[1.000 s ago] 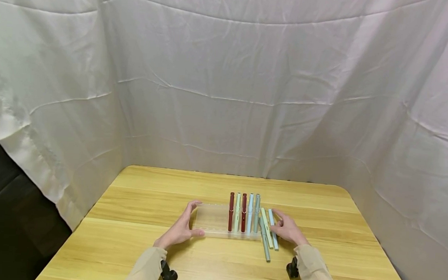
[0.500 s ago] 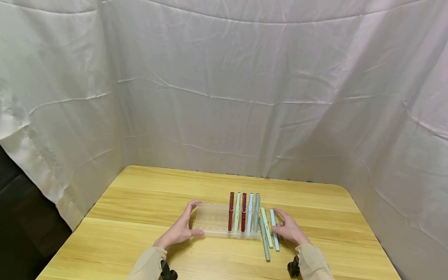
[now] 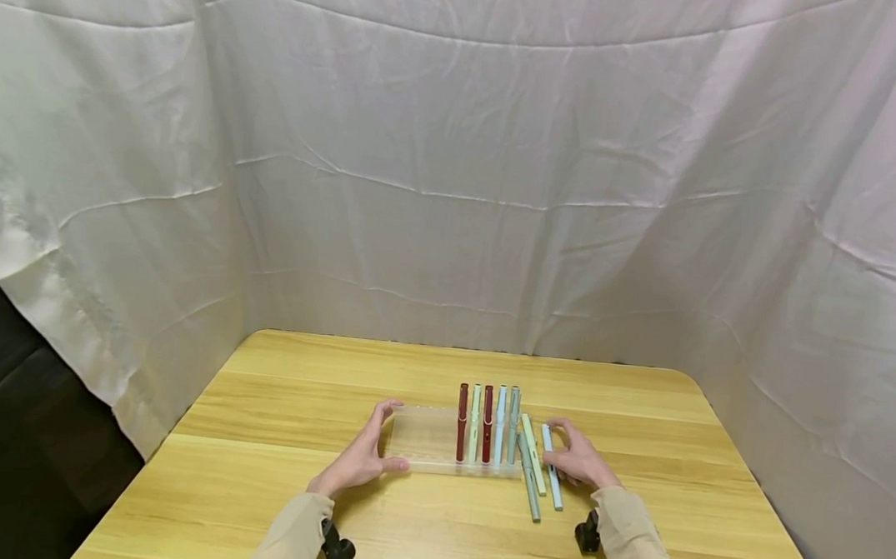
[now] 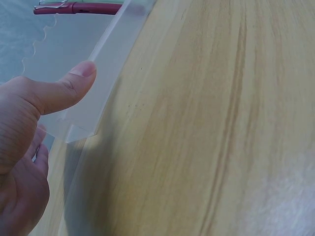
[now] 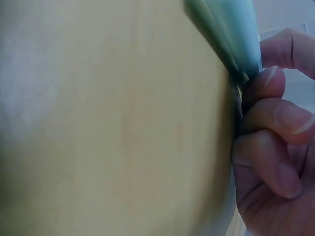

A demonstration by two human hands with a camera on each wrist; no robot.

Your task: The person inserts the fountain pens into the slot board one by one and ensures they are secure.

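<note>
A clear plastic pen rack [image 3: 422,435] with a notched edge lies at mid-table. My left hand [image 3: 361,457] grips its left end, thumb [image 4: 81,73] over the near edge and fingers round the far side. Side by side on its right half lie a dark red pen [image 3: 462,426], a pale green pen [image 3: 475,427], another dark red pen [image 3: 487,427], a light blue pen [image 3: 500,428] and a grey-green pen [image 3: 513,428]. Right of the rack, my right hand [image 3: 578,460] pinches a second light blue pen [image 3: 553,476], its other fingers curled in the right wrist view.
Between the rack and my right hand, a loose pale green pen [image 3: 534,458] and a loose grey-green pen [image 3: 531,485] lie slanted on the wooden table [image 3: 437,529]. White curtains [image 3: 450,229] surround the back and sides.
The light blue pen at my right hand has slid slightly rightward and toward me, away from the pale green one. My left hand and the rack have stayed in place.
</note>
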